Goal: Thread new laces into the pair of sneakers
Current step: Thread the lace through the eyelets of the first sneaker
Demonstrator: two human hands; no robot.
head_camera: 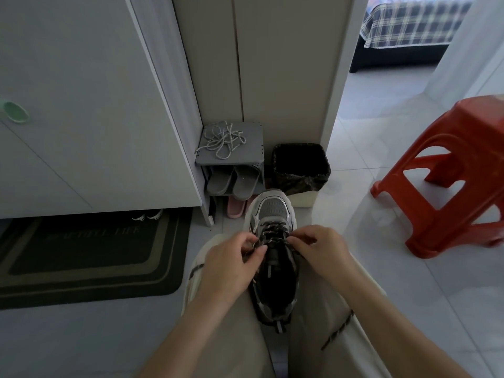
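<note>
one sneaker [274,211] in view, grey and white, lying between the person's knees with its toe pointing away; the second of the pair is not seen. one dark lace [272,232], speckled, crosses the lower eyelets in about four rows; the upper eyelets near the tongue are bare. left hand [231,257] is at the sneaker's left side, fingers curled, thumb and forefinger pinching the dark lace. right hand [321,246] is at the sneaker's right side, likewise pinching the dark lace at an eyelet. one tangle of pale laces [222,141] lies on top of one small grey shoe rack [253,148], well apart from the sneaker. the rack holds two grey slippers [234,181], with one pink slipper [236,207] below. just beside the rack: one black-lined bin [300,167]. on the floor: one red stool [458,170] at right, one dark mat [90,255] at left.
</note>
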